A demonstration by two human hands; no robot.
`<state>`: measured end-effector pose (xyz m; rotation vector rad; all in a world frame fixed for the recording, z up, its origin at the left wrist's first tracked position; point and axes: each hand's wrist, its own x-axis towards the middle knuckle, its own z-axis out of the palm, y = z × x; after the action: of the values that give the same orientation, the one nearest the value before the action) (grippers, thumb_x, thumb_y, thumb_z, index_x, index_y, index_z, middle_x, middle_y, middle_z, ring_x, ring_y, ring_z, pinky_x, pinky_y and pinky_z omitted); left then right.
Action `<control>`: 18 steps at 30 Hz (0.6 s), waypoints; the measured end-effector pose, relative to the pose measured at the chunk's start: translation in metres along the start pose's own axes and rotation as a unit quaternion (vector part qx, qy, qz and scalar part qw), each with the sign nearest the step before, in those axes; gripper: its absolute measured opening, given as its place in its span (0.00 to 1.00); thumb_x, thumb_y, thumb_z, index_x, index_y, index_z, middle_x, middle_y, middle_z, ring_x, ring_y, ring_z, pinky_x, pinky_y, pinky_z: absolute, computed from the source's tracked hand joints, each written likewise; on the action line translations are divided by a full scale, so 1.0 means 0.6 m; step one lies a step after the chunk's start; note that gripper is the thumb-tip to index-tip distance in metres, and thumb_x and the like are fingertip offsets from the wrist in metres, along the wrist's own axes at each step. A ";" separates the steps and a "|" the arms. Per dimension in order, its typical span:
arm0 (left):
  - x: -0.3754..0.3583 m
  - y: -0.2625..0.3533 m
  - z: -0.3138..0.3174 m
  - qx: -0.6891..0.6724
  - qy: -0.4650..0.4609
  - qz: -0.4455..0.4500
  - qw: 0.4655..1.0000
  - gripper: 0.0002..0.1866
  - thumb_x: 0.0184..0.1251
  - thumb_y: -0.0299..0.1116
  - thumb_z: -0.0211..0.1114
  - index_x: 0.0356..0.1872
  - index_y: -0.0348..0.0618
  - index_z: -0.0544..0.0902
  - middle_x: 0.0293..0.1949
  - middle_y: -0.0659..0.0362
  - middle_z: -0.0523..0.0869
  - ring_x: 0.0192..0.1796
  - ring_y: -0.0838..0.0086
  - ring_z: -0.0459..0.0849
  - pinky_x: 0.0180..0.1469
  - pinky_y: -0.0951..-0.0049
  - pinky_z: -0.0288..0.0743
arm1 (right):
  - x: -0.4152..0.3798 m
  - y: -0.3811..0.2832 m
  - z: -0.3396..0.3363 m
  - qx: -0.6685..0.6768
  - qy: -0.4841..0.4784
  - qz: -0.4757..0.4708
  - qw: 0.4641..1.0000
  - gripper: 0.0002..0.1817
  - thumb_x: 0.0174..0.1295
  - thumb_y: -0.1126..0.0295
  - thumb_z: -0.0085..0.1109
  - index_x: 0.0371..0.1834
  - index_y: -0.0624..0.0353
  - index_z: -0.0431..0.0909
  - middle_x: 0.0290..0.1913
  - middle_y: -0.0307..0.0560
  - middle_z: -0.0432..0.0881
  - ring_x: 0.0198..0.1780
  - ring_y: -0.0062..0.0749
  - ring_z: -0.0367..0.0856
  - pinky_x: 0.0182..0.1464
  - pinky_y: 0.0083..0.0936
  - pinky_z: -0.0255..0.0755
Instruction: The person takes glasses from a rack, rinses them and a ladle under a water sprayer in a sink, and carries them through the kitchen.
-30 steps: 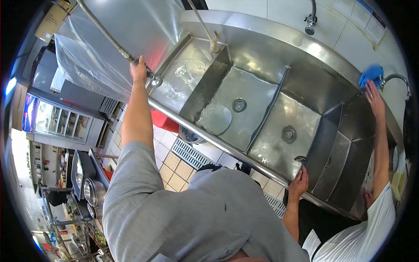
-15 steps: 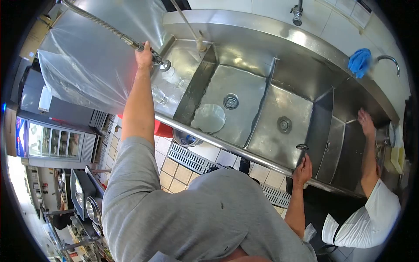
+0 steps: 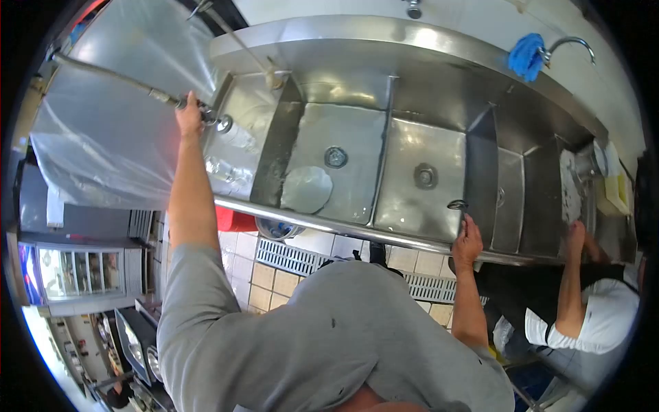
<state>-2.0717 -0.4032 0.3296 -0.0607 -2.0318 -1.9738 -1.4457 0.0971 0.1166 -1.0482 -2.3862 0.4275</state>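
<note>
My left hand (image 3: 189,118) is closed round the metal spray nozzle (image 3: 208,114) at the end of a hose, over the left drainboard (image 3: 252,103). Just beyond the nozzle, water spray falls on the drainboard, where clear glass-like items (image 3: 230,172) lie. My right hand (image 3: 467,242) is closed at the front edge of the sink (image 3: 419,154), beside a small dark loop-shaped thing (image 3: 458,204); what the fingers hold is partly hidden. A pale round disc (image 3: 307,189) lies in the left basin near a drain (image 3: 336,157).
A co-worker's hands (image 3: 578,237) are at the right basin. A blue cloth (image 3: 526,57) hangs by a curved faucet (image 3: 573,42). Plastic sheeting (image 3: 103,130) covers the left side. Below the front rail (image 3: 329,225) stand a red container (image 3: 235,220) and a bucket (image 3: 278,229).
The view has shifted, so the sink sits further left in the frame. The co-worker's arm has drawn back from the basin's far wall to its front edge. My left hand keeps hold of the nozzle.
</note>
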 end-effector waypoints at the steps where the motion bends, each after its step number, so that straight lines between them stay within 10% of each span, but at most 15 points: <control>1: 0.010 -0.003 -0.010 0.007 0.011 0.002 1.000 0.10 0.74 0.38 0.66 0.39 0.42 0.79 0.29 0.62 0.80 0.28 0.77 0.78 0.31 0.73 0.73 | -0.001 -0.003 0.003 0.007 -0.008 -0.008 1.000 0.14 0.70 0.68 0.58 0.57 0.49 0.83 0.43 0.48 0.86 0.45 0.48 0.84 0.47 0.40 0.78; 18: 0.011 -0.010 0.000 -0.001 -0.004 0.033 0.999 0.09 0.74 0.35 0.67 0.43 0.43 0.77 0.33 0.62 0.80 0.34 0.76 0.79 0.38 0.71 0.75 | -0.002 0.003 0.005 0.033 0.003 -0.006 0.999 0.14 0.73 0.67 0.55 0.58 0.51 0.83 0.46 0.50 0.86 0.47 0.48 0.85 0.49 0.38 0.78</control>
<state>-2.0795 -0.4048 0.3253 -0.1351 -2.0074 -1.9378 -1.4454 0.0968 0.1129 -1.0050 -2.3557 0.4956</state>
